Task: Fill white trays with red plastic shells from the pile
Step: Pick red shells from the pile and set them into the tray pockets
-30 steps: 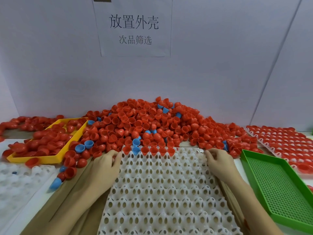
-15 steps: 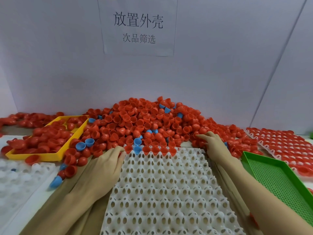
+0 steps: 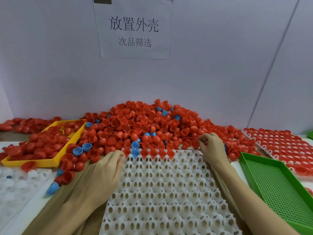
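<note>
A big pile of red plastic shells (image 3: 144, 122), with a few blue ones mixed in, lies against the back wall. In front of it sits a white tray (image 3: 169, 192) with empty sockets. Its far row holds several red shells (image 3: 153, 153) and one blue shell (image 3: 135, 153). My left hand (image 3: 101, 172) rests along the tray's left side, fingers curled on its far left corner. My right hand (image 3: 211, 148) is at the pile's edge by the far right corner, fingertips pinching a red shell (image 3: 194, 143).
A yellow tray (image 3: 42, 162) full of red shells sits at the left, with loose blue shells (image 3: 81, 149) beside it. Another white tray (image 3: 20, 184) lies at the near left. An empty green tray (image 3: 271, 184) is on the right, a white tray filled with red shells (image 3: 284, 145) behind it.
My right hand left the tray's far right corner, reached into the pile's edge and closed its fingertips on a red shell. My left hand stayed at the far left corner.
</note>
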A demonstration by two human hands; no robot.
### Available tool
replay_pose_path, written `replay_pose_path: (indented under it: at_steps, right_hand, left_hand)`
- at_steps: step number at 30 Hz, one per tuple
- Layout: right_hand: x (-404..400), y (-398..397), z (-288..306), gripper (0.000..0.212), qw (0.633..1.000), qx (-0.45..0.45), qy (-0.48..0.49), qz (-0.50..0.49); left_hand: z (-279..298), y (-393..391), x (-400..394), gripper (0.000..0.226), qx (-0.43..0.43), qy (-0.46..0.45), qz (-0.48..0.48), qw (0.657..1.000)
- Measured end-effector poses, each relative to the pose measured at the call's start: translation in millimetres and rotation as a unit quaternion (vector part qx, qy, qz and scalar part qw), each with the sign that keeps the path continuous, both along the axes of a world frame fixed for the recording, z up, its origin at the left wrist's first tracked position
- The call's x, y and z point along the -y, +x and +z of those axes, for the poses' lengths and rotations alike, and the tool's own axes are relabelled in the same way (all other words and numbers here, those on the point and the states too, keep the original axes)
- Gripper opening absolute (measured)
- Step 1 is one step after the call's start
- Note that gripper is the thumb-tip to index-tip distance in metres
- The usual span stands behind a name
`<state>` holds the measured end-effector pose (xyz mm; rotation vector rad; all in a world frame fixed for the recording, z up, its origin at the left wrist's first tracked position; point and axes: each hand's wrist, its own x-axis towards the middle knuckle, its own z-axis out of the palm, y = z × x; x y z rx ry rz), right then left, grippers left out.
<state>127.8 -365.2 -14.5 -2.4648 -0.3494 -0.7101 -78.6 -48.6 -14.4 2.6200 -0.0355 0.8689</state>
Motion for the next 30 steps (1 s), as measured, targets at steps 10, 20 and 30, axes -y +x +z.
replay_pose_path:
  at_steps: [10,20,30]
  right_hand:
    - [-22.2,-34.8,39.5,0.01,0.991,0.026,0.089,0.092]
    - [-34.4,-81.3,31.0,0.012,0.975,-0.053,0.077,0.2]
    - [-27.8,-80.5,25.9,0.009,0.96,-0.086,0.11,0.242]
  left_hand:
    - [4.0,-6.1,6.6,0.039,0.015,0.03,-0.018,0.999]
    - [19.7,-21.1,32.5,0.023,0.093,0.046,-0.128,0.986]
    - [18.3,-9.9,55.9,0.02,0.068,-0.085,-0.195,0.975]
